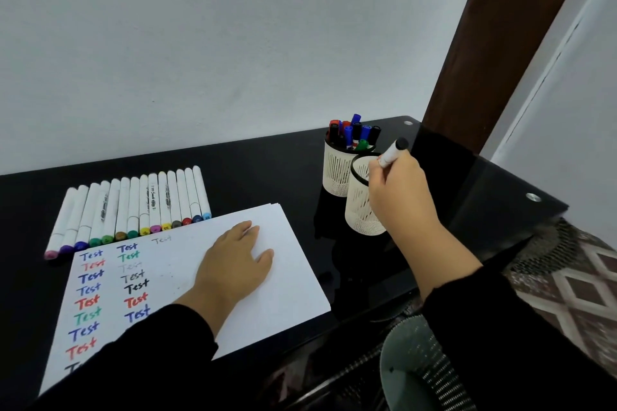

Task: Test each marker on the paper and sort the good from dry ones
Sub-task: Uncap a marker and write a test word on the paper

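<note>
My right hand [399,192] grips a white marker with a black cap [394,152], held over the nearer white mesh cup [359,210]; what the cup holds is hidden. Just behind it, the far mesh cup [337,170] is packed with several red, blue, black and green capped markers. My left hand [233,264] rests flat and open on the white paper [293,277]. The paper's left side bears two columns of "Test" words in blue, red, green and black, some faint. A row of several white markers with coloured ends [133,207] lies beyond the paper's far edge.
The black glass table [253,177] stands against a white wall. A dark wooden post [500,43] rises at the back right corner. A patterned cloth [574,277] and a grey ribbed object [417,360] lie below the table's right edge.
</note>
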`<state>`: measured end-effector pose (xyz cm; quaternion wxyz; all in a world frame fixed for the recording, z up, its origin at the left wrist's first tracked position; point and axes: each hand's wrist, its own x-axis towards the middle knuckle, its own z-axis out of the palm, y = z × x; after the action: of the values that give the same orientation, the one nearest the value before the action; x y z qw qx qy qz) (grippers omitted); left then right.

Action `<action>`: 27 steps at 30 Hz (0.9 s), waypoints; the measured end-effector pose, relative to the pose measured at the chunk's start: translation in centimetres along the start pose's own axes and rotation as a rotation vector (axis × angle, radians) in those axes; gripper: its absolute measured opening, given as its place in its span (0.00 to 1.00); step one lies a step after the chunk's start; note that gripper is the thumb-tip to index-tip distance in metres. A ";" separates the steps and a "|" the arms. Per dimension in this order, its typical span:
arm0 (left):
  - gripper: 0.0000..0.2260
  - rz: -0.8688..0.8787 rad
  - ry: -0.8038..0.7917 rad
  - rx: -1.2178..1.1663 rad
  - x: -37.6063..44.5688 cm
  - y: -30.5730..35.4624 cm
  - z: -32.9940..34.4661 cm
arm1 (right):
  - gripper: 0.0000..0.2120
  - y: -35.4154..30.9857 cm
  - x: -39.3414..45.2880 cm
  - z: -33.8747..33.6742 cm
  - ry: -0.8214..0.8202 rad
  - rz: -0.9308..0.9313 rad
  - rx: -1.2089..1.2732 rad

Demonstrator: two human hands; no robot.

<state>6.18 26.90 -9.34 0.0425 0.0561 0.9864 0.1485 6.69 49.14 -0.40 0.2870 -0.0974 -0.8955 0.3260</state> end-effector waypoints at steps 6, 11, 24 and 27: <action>0.27 0.001 -0.002 0.003 0.1 0.0 0.1 | 0.12 -1.1 2.2 -0.3 -0.129 0.061 -0.167; 0.28 -0.007 -0.008 0.013 0.2 -0.1 0.2 | 0.11 -1.8 2.4 -0.2 -0.163 0.086 -0.146; 0.28 -0.011 -0.012 -0.005 0.2 -0.2 0.3 | 0.11 -1.4 2.4 -0.3 -0.211 0.079 -0.200; 0.28 -0.009 -0.009 -0.005 0.2 -0.2 0.3 | 0.08 -1.1 2.5 -0.2 -0.205 0.079 -0.255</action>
<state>6.04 26.86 -9.67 0.0478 0.0522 0.9861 0.1506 4.72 49.26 1.58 0.1665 -0.1342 -0.9497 0.2290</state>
